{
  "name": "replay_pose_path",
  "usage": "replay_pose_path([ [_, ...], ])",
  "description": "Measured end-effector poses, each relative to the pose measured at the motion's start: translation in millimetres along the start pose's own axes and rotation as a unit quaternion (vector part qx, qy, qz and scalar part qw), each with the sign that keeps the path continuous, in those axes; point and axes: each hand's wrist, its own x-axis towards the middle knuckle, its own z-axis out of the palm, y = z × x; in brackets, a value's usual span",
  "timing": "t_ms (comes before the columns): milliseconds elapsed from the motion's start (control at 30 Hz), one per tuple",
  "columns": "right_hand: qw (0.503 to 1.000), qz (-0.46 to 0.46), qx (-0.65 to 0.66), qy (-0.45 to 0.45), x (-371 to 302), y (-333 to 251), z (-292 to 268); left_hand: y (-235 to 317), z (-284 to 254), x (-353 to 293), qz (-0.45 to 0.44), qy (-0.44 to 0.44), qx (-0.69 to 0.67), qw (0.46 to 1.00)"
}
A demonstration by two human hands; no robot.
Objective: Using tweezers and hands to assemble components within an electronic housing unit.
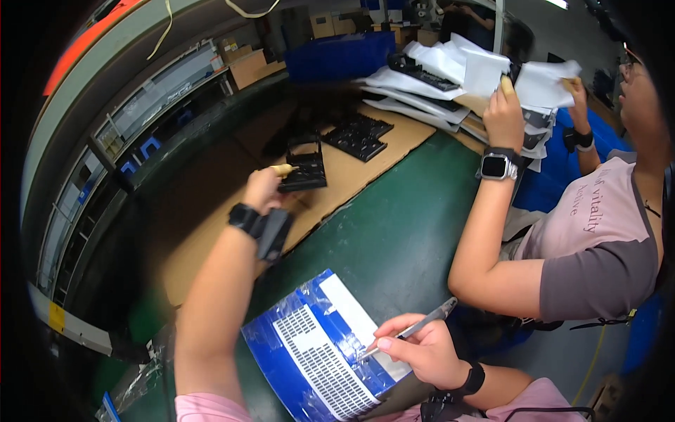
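My left hand (263,190) reaches out over the cardboard, with a yellowish cover on a fingertip. Its fingers are closed on the near left edge of a black plastic part (307,171), which has raised walls. Another black plastic part (357,136), flat and with a notched outline, lies just beyond it. In my right hand (429,353) is a slim grey pen-shaped tool (420,327), pinched between thumb and fingers. Its thin tip points down over a blue box (281,366) with a white printed grid, partly wrapped in clear tape.
Brown cardboard (380,169) covers part of the green table (373,232). At the right, a co-worker (583,232) handles white sheets (485,70) above a stack of sheets and black parts. A blue bin (341,56) stands at the back; shelving (148,105) runs along the left.
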Motion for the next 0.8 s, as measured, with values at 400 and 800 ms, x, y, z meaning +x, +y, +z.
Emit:
replay_pose_path([
  [400,0.988,-0.059,-0.144,-0.015,52,19,26,-14,-66,-296,0.141,-0.037,-0.131,0.981],
  [800,0.984,-0.005,-0.177,-0.006,59,35,49,-46,-65,-313,0.113,0.138,-0.227,0.957],
])
